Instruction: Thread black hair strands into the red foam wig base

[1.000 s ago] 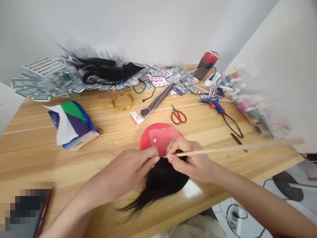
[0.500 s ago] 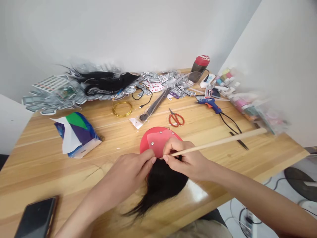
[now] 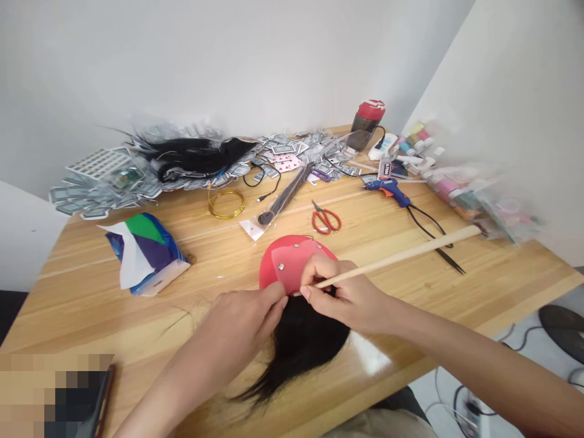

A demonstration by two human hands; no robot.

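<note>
Head view, as I read it from here. Item: left hand (image 3: 241,328), fingertips (image 3: 279,298) pressed on the lower edge of a red rounded form (image 3: 288,261) studded with silver tacks, centre of the frame; whether it grips, I cannot tell. Item: right hand (image 3: 340,298), pinching a long wooden stick (image 3: 401,255) over that form, just beside the left hand, not touching it. Black hair (image 3: 301,350) lies below both hands on the bench (image 3: 515,274). Upper centre: red-handled scissors (image 3: 325,219), blue glue gun (image 3: 387,191), gold wire coil (image 3: 227,204).
</note>
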